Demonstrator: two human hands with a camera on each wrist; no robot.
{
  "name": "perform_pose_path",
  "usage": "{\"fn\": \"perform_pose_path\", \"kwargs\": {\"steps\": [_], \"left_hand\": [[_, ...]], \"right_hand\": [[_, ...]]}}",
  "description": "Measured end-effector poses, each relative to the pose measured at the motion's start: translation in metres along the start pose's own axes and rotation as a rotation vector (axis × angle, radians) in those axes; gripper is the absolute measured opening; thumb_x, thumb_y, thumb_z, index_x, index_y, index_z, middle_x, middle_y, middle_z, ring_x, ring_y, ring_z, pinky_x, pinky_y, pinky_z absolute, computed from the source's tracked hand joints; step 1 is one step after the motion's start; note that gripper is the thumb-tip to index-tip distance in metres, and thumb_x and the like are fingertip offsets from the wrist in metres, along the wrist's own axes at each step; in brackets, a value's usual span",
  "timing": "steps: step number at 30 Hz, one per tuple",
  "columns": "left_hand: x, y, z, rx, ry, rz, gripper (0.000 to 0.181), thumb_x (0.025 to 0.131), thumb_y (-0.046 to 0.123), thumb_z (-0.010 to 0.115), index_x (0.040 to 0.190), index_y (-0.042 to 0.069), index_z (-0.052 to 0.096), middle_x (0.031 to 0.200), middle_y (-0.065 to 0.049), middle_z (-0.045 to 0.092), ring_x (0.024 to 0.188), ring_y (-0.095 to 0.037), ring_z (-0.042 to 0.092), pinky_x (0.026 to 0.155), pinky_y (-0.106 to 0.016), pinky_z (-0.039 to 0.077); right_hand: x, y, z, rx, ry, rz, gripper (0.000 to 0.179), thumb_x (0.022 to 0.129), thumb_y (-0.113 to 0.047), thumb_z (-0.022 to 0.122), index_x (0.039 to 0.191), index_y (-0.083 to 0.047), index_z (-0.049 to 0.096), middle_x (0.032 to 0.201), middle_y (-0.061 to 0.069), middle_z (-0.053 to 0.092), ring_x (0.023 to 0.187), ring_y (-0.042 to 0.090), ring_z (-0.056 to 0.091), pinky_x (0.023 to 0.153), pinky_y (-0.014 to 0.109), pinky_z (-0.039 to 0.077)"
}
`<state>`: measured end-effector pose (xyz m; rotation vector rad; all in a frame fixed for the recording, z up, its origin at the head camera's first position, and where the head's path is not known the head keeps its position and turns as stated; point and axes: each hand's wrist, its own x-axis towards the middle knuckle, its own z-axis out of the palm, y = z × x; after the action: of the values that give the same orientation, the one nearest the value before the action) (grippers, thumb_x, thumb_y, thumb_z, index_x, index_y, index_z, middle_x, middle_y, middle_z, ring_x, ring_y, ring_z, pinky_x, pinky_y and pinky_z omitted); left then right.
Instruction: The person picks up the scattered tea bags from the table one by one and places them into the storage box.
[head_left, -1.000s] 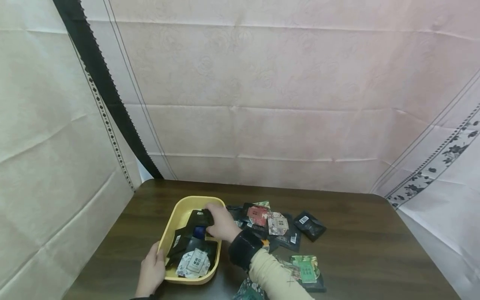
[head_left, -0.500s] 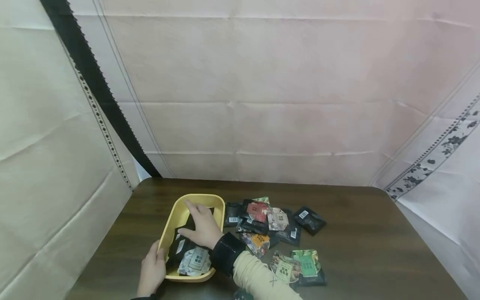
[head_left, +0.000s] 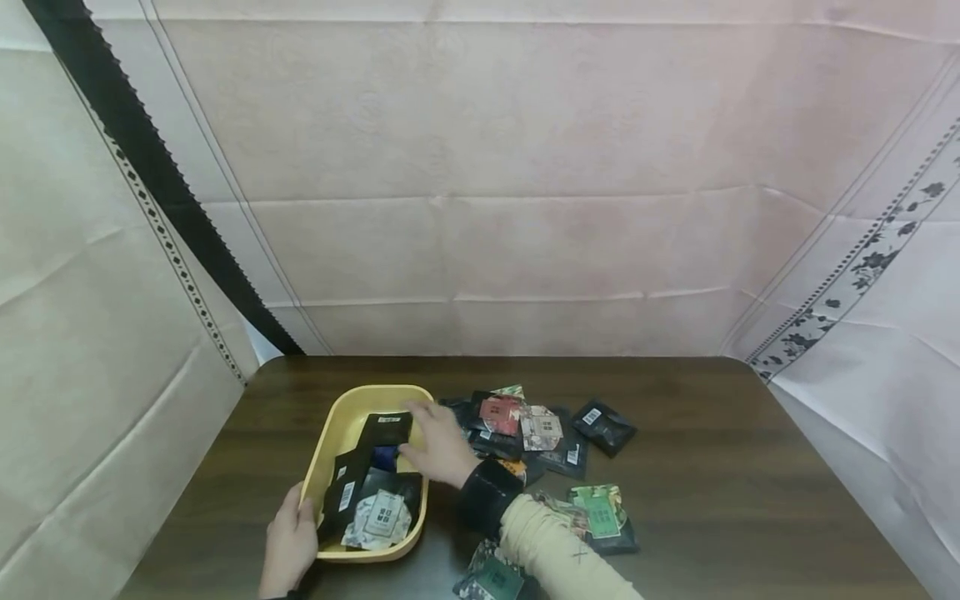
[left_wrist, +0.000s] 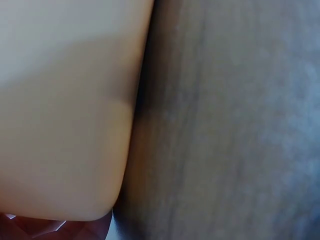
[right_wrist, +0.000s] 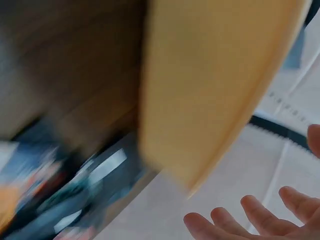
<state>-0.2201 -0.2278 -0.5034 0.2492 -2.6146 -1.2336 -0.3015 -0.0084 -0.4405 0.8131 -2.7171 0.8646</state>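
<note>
My left hand point(head_left: 291, 533) grips the near left side of a yellow plastic basin point(head_left: 347, 417), its thumb at the rim. In the left wrist view the basin's smooth outer wall point(left_wrist: 65, 140) fills the left side, with fingertips partly showing below. Inside the basin lie several black packets point(head_left: 345, 493), one with a pale floral label point(head_left: 384, 513), and something dark blue point(head_left: 385, 457). Over the basin's right rim is my right hand point(head_left: 442, 446), fingers extended. The right wrist view shows its spread fingers point(right_wrist: 260, 212) holding nothing, beside the basin wall point(right_wrist: 210, 85).
Right of the basin lies a pile of packets with red point(head_left: 500, 414) and pale point(head_left: 542, 427) labels. A black packet point(head_left: 603, 427) lies farther right. Green-labelled packets point(head_left: 602, 515) sit nearer, another point(head_left: 495, 577) at the front. Cloth point(head_left: 480, 167) hangs behind the brown table point(head_left: 712, 467).
My right hand drew back from the packets inside the basin, passed over them with spread fingers, and moved to the right rim. The left hand keeps its hold. The head view shifted slightly.
</note>
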Motion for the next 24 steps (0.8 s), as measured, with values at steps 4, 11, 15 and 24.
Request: {"fn": "perform_pose_path", "kwargs": {"steps": [4, 11, 15, 24], "left_hand": [[-0.001, 0.000, 0.001, -0.001, 0.004, -0.003, 0.032, 0.094, 0.001, 0.033, 0.123, -0.010, 0.041, 0.096, -0.032, 0.056, 0.082, -0.040, 0.054, 0.069, -0.052, 0.042], [-0.002, 0.001, 0.001, 0.006, 0.025, 0.004, 0.032, 0.094, 0.001, 0.034, 0.123, -0.009, 0.041, 0.100, -0.034, 0.055, 0.086, -0.045, 0.053, 0.073, -0.055, 0.041], [-0.002, 0.000, 0.000, 0.005, 0.010, -0.011, 0.033, 0.094, 0.001, 0.033, 0.124, -0.010, 0.040, 0.104, -0.036, 0.052, 0.090, -0.047, 0.051, 0.076, -0.057, 0.040], [-0.002, -0.002, 0.001, 0.001, 0.021, 0.004, 0.032, 0.093, 0.001, 0.034, 0.122, -0.010, 0.041, 0.103, -0.036, 0.053, 0.089, -0.046, 0.053, 0.076, -0.057, 0.041]], "right_hand": [[-0.008, 0.036, -0.017, -0.047, 0.044, 0.034, 0.058, 0.075, -0.011, 0.062, 0.130, -0.001, 0.045, 0.123, 0.022, 0.048, 0.111, 0.040, 0.044, 0.090, 0.050, 0.039], [-0.030, 0.100, -0.045, -0.131, 0.089, 0.210, 0.064, 0.068, -0.007, 0.065, 0.129, -0.002, 0.047, 0.123, 0.026, 0.046, 0.109, 0.047, 0.042, 0.086, 0.056, 0.040], [-0.046, 0.135, -0.056, -0.202, 0.092, 0.330, 0.066, 0.065, -0.004, 0.063, 0.129, -0.003, 0.047, 0.123, 0.026, 0.046, 0.109, 0.047, 0.041, 0.083, 0.055, 0.042], [-0.082, 0.187, -0.081, -0.293, 0.008, 0.501, 0.072, 0.064, -0.009, 0.062, 0.134, -0.007, 0.044, 0.134, 0.028, 0.032, 0.122, 0.050, 0.022, 0.079, 0.070, 0.032]]}}
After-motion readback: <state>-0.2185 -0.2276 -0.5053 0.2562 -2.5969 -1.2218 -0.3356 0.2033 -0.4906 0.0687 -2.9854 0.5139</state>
